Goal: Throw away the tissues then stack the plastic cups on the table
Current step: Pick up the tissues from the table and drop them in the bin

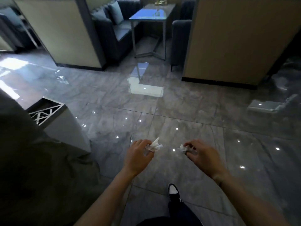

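My left hand [138, 156] holds a crumpled white tissue [154, 145] that sticks out past the fingers. In my right hand [202, 154] sits a second crumpled tissue [183, 148], pinched between thumb and fingers. Both hands are stretched out in front of me above the glossy floor. A square bin [68, 121] with a patterned metal top opening stands on the floor to the left, well clear of my left hand. A small glass-topped table [151, 15] stands far ahead between the seats; whether cups are on it is too small to tell.
Dark sofas [117, 28] flank the table between two beige partition walls [236, 41]. A grey upholstered surface [32, 160] fills the lower left. My shoe [173, 191] is on the shiny marble floor [179, 103], which spreads wide ahead.
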Action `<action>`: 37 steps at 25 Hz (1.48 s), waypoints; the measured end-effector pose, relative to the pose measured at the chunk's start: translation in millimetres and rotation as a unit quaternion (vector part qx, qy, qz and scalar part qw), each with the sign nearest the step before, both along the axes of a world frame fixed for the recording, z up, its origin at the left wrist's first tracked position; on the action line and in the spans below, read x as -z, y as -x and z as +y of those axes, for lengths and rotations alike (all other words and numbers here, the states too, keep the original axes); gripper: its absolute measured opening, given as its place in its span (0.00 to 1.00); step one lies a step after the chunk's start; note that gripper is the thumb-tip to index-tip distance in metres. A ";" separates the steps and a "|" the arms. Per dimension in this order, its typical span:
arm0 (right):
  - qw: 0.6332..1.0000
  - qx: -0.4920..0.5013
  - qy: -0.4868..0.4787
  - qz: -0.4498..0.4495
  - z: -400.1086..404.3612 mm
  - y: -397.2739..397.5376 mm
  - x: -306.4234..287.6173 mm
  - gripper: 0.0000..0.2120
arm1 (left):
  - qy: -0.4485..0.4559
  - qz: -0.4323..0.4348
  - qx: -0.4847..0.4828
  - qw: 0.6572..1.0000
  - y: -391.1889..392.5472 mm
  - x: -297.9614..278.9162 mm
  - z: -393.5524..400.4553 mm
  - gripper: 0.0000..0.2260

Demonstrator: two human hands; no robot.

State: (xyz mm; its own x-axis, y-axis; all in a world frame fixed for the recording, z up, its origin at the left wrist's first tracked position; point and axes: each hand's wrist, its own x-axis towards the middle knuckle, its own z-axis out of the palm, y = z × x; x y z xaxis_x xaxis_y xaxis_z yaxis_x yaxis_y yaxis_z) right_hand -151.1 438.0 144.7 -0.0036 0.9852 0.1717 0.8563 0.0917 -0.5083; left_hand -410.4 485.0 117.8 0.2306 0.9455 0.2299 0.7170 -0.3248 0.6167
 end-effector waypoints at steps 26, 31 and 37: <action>0.935 -0.319 -0.072 -0.139 303.3 52.9 39.1 0.16 | 0.062 0.216 -0.271 0.936 47.9 2.8 136.9 0.14; 0.920 -0.358 -0.073 -0.142 349.5 118.2 41.9 0.16 | 0.089 0.206 -0.309 0.924 101.0 12.1 164.5 0.11; 0.908 -0.395 -0.068 -0.122 400.8 212.5 36.1 0.15 | 0.110 0.189 -0.340 0.915 178.6 17.4 198.2 0.12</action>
